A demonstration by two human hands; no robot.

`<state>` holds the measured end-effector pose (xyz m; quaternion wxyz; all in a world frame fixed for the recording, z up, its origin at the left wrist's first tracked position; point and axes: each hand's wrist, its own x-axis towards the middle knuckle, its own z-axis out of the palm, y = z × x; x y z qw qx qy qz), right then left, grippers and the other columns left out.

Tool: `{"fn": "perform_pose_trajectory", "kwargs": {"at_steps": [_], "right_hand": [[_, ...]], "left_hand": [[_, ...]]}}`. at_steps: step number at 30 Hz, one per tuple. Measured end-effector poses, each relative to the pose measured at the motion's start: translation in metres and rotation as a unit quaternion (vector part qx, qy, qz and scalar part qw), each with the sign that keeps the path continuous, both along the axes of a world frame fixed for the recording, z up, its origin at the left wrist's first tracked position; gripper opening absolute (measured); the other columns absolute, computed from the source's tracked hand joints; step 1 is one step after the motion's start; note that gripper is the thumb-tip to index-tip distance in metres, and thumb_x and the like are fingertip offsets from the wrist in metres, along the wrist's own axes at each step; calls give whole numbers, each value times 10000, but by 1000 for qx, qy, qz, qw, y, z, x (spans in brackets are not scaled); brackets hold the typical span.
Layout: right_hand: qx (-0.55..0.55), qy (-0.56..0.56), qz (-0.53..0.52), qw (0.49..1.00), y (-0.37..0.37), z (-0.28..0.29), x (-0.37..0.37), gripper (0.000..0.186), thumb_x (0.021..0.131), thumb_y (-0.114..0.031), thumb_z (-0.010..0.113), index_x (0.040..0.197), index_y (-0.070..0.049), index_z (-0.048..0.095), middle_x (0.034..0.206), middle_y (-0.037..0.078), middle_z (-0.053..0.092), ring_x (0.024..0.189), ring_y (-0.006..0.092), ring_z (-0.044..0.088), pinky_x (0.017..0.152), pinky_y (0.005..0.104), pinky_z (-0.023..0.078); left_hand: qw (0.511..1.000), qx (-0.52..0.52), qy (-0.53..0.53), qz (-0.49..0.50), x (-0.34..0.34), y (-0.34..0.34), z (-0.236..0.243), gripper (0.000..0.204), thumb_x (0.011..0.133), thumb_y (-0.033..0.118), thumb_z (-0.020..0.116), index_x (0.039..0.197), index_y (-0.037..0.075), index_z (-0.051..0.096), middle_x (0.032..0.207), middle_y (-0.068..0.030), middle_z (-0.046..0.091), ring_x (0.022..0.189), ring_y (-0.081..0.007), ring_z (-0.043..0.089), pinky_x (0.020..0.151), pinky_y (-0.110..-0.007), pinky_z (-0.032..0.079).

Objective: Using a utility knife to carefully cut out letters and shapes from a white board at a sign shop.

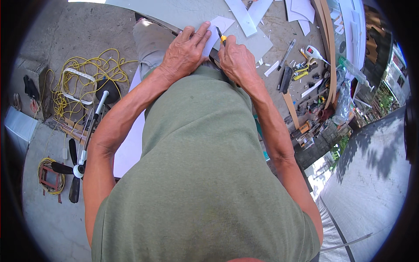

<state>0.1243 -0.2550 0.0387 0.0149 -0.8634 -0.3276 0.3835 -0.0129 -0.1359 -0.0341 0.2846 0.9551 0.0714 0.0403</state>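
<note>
My right hand (238, 59) is closed around a yellow and black utility knife (223, 39), its blade end pointing at a small white sheet piece (222, 23). Fingers stretched out, my left hand (185, 50) lies on the left part of that piece, close to the blade. A curved pencil-like line shows on the sheet. Whether the blade tip touches the sheet, I cannot tell. The piece rests at the near edge of a grey board (174, 11) in front of me. My right hand hides most of the knife's handle.
White strips (242, 17) and scraps lie on the board and beyond. To the right are a marker (286, 52), yellow-handled pliers (300, 73), a white glue gun-like tool (315, 53) and long brown strips (330, 52). At left, yellow cord (65, 96) tangles near a black-bladed fan (78, 170).
</note>
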Motion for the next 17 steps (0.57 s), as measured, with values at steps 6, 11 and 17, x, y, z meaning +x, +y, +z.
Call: {"fn": "perform_pose_trajectory", "kwargs": {"at_steps": [6, 11, 17], "right_hand": [[-4, 3, 15, 1000, 0, -3, 5, 292, 1022, -266, 515, 1012, 24, 481, 787, 344, 664, 783, 543, 665, 722, 608, 515], [13, 3, 38, 999, -1, 1, 7, 267, 1005, -229, 520, 970, 35, 499, 748, 324, 669, 745, 512, 687, 688, 594, 530], [3, 9, 68, 998, 0, 4, 16, 250, 1000, -219, 524, 970, 28, 504, 732, 316, 669, 724, 509, 686, 683, 582, 534]], "left_hand": [[999, -20, 26, 16, 2, -5, 2, 778, 706, 272, 860, 1369, -37, 595, 1557, -99, 442, 1094, -280, 493, 1005, -335, 496], [999, 2, 24, 21, 3, -7, 3, 781, 691, 238, 867, 1373, -30, 595, 1557, -89, 440, 1078, -273, 490, 989, -331, 502], [999, 17, 34, 18, 4, -8, 0, 790, 690, 238, 866, 1385, -17, 593, 1567, -84, 426, 1084, -269, 483, 993, -326, 498]]}}
